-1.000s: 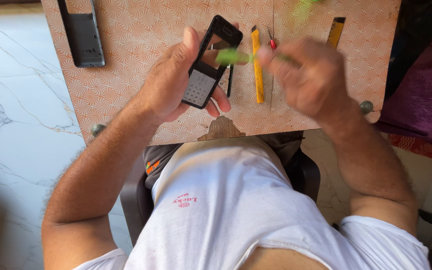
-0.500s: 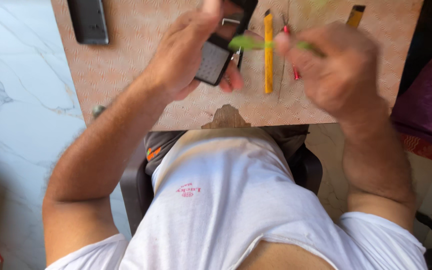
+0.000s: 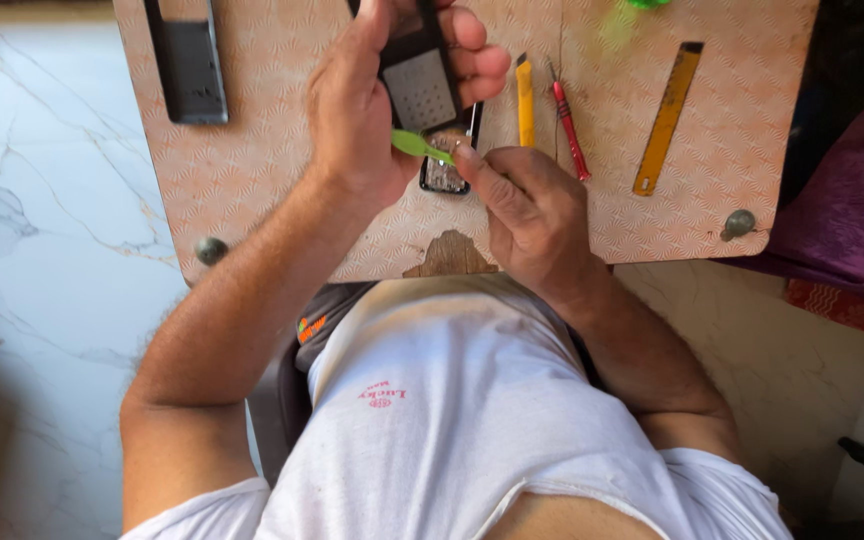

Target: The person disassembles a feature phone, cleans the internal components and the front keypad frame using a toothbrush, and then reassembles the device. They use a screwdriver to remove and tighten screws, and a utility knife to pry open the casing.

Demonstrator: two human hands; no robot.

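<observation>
A black keypad phone (image 3: 422, 90) is gripped in the closed left hand (image 3: 362, 110), held above the far middle of the patterned board (image 3: 252, 170). A green plastic pry tool (image 3: 420, 146) is pinched between the right hand's (image 3: 532, 215) fingers, its tip touching the phone's lower end. Just beside, toward the right edge, lie a yellow cutter (image 3: 525, 100), a red screwdriver (image 3: 570, 130) and a yellow ruler (image 3: 667, 118). A black phone cover (image 3: 188, 62) lies at the far left corner.

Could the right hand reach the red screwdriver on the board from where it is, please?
Probably yes: the red screwdriver lies uncovered just beyond the right hand, though that hand's grip holds a green tool.
</observation>
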